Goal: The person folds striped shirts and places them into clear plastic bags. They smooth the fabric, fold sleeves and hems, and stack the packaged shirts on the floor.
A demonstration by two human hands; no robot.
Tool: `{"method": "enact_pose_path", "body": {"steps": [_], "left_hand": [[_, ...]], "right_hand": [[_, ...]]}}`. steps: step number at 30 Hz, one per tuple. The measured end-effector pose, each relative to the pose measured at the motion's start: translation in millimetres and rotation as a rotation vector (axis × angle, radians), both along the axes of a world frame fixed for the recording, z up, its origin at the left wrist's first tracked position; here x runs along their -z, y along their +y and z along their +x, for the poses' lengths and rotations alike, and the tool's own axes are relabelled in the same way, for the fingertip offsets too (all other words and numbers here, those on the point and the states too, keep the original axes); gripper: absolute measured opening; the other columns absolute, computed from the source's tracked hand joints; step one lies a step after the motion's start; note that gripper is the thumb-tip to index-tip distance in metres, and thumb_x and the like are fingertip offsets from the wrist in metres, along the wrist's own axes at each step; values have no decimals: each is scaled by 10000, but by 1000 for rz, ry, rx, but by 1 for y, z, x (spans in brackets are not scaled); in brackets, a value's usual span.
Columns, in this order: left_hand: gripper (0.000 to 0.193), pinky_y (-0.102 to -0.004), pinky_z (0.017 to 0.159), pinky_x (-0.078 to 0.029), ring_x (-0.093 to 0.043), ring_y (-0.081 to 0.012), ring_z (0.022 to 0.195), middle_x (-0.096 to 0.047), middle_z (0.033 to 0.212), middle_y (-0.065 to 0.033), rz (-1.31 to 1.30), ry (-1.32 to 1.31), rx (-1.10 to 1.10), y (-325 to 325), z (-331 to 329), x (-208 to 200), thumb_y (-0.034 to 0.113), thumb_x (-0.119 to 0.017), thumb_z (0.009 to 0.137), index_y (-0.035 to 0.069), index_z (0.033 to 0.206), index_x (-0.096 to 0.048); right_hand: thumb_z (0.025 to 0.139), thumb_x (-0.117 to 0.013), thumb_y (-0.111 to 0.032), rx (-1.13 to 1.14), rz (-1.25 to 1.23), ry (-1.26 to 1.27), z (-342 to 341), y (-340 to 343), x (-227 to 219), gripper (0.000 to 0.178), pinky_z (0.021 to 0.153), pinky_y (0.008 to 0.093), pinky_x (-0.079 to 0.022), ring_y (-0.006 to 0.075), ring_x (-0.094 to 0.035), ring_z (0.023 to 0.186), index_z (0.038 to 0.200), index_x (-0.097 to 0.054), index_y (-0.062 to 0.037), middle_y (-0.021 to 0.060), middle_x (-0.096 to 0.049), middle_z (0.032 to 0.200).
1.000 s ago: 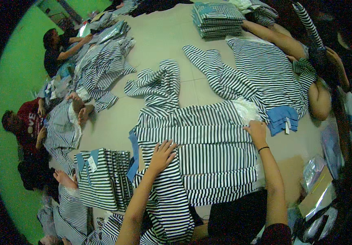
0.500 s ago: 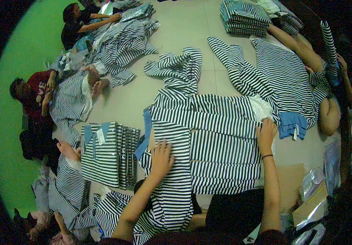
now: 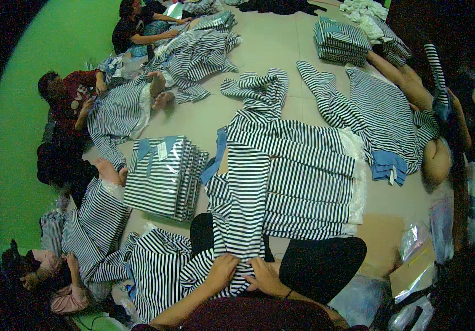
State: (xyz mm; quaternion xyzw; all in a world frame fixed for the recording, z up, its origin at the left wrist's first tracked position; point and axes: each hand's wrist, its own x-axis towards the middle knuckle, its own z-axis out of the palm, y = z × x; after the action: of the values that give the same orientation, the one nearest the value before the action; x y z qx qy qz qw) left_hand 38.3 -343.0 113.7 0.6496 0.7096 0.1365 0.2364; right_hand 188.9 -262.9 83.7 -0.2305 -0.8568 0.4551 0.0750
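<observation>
A black-and-white striped shirt (image 3: 309, 190) lies spread before me, with its blue collar (image 3: 214, 160) on the left and a white lace hem (image 3: 354, 185) on the right. One striped sleeve (image 3: 241, 220) runs from it down toward my lap. My left hand (image 3: 223, 271) is closed on the left side of that sleeve's lower part. Close beside it, my right hand (image 3: 263, 277) has its fingers bent around the sleeve's right side. The shirt's other sleeve (image 3: 257, 91) lies crumpled on the far side.
Packed folded shirts (image 3: 155, 179) form a stack at left; another stack (image 3: 341, 41) stands far right. A second striped shirt (image 3: 383, 110) lies to the right. Loose striped shirts (image 3: 157, 270) lie near left. Several people sit around. Cardboard (image 3: 380, 245) and clear plastic bags (image 3: 414, 243) lie near right.
Both hands have left the shirt's collar side and hem, come back toward my lap and taken hold of the near sleeve. The view has shifted, and the hem's lace shows more fully.
</observation>
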Motion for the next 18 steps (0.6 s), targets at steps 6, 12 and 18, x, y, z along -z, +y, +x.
{"method": "enact_pose_path", "body": {"steps": [6,12,18], "left_hand": [[289,-350,700,-409,-492,-296,787,-499,829,-146,285,-123,-76,18,11,-30,-12,-530,650,3,933,-476],[326,-327,718,-411,-486,-279,823,-493,877,-126,396,-126,-152,10,19,-58,-47,-551,605,33,919,-520],[260,-338,734,-406,-477,-277,856,-494,879,-114,441,-119,-108,3,30,-46,-62,-532,593,20,840,-523]], "right_hand": [[647,-576,-150,209,184,39,-12,21,-30,341,689,377,-420,296,-496,824,950,-454,-51,119,-467,917],[653,-543,-38,345,99,-20,3,22,-68,310,632,369,-431,313,-513,758,939,-423,-37,126,-456,882],[677,-499,-13,362,70,99,17,3,-62,295,728,369,-429,311,-508,870,965,-442,-45,124,-460,990]]}}
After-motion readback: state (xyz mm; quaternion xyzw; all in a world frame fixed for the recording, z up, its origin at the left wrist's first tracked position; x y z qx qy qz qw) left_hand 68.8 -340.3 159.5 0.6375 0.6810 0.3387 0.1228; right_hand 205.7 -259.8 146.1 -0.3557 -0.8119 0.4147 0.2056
